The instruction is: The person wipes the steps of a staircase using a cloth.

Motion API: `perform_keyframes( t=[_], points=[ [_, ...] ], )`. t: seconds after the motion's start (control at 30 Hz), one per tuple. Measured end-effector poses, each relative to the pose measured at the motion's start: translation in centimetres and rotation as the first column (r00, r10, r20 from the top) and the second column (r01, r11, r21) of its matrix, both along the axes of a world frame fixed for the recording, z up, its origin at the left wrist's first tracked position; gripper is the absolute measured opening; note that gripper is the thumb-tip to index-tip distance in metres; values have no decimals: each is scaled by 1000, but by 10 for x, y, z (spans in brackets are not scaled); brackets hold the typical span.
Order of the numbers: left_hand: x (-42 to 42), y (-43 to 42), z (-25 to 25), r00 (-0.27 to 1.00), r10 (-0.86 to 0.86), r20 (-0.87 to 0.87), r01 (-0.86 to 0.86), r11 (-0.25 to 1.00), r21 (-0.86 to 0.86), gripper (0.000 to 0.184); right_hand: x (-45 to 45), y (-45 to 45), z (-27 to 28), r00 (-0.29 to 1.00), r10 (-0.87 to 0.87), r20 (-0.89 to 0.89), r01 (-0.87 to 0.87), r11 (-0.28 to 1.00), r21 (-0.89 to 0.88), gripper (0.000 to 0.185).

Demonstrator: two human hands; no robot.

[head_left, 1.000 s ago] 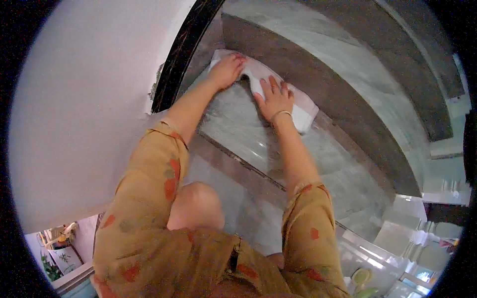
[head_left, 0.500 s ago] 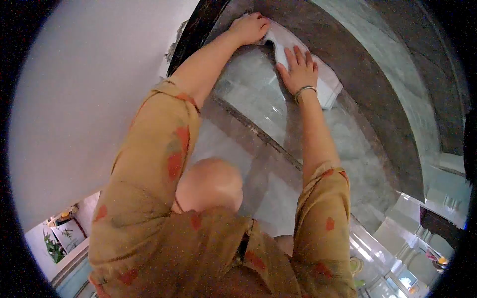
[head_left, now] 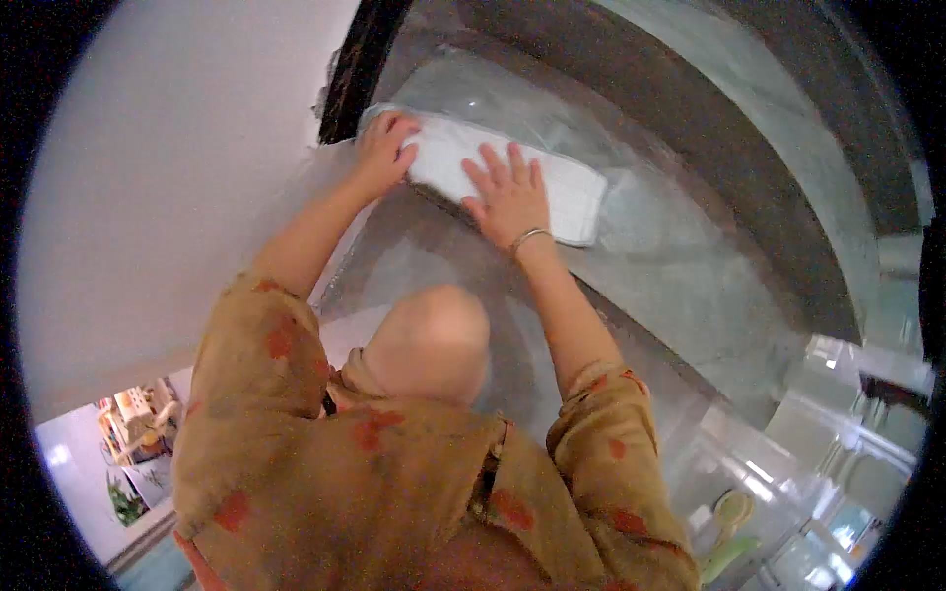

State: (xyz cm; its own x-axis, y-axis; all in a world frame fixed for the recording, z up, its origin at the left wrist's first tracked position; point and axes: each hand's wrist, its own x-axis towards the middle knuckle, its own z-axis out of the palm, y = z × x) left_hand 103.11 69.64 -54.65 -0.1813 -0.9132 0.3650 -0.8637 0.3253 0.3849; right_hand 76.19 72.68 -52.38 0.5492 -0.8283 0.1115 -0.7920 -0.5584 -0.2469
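A white cloth (head_left: 572, 202) lies stretched flat over the grey stair tread (head_left: 670, 236), its long side near the tread's front edge. My right hand (head_left: 509, 200) rests on the cloth's middle, palm down with fingers spread, a bracelet around the wrist. At the cloth's left end, beside the wall, my left hand (head_left: 384, 153) has its fingers bent over the fabric. The thumb lies on the cloth, and part of the fingertips is hard to make out.
Curved dark risers (head_left: 690, 89) climb behind the tread. A white wall (head_left: 177, 197) with a black strip (head_left: 357, 74) stands on the left. My bare knee (head_left: 424, 340) is close below the tread. Household items, including a green plant (head_left: 124, 500), show at the lower corners.
Both hands and the cloth have come from the back of the tread toward its front edge, nearer my body. The cloth lies flatter now. The view has shifted a little.
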Motion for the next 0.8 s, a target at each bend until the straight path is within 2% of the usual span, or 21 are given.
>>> perform_keyframes(
  t=[0.07,0.1,0.13,0.17,0.23,0.3,0.37,0.4,0.47,0.5,0.57,0.6,0.7,0.77,0.8],
  points=[
    [0,29,8,995,0,102,1,1000,-12,47,11,17,3,1000,-21,18,21,1000,-14,56],
    [-9,39,10,994,-48,95,49,999,0,47,8,25,3,1000,-17,24,18,999,-34,58],
    [-19,46,14,962,-2,271,4,1000,-4,52,3,32,0,998,-65,16,65,998,-26,58],
    [-26,51,16,898,56,437,-50,998,-26,58,1,34,-6,999,-43,23,44,996,-77,60],
    [-38,55,22,893,-22,449,2,999,44,60,-15,40,-7,999,-34,24,37,991,-132,62],
    [-51,55,28,882,-84,463,36,993,112,62,-42,51,1,1000,-18,17,19,998,-59,64],
    [-80,53,32,862,-318,395,305,948,97,63,-81,62,-5,1000,-31,8,31,996,-89,64],
    [-95,50,29,860,-326,393,314,945,95,63,-100,68,-6,1000,-29,0,29,992,-122,64],
    [-128,43,16,783,-520,341,511,851,124,64,-136,83,-2,998,-46,-31,42,993,-113,65],
    [-147,42,16,778,-526,345,521,846,115,64,-156,92,2,997,-55,-62,48,993,-112,66],
    [-180,40,15,653,-651,387,618,753,225,72,-190,105,1,994,-74,-78,68,995,-77,65],
    [-200,43,17,642,-660,392,632,744,218,72,-209,113,2,992,-87,-94,82,995,-50,64],
    [-270,51,27,532,-772,347,768,613,187,76,-271,147,3,968,-207,-139,193,975,-106,69],
    [-335,73,42,500,-798,336,782,583,221,77,-325,183,9,927,-324,-189,296,942,-161,69],
    [-360,83,44,485,-808,333,783,571,246,77,-347,199,15,925,-340,-171,322,939,-125,67]
  ],
)
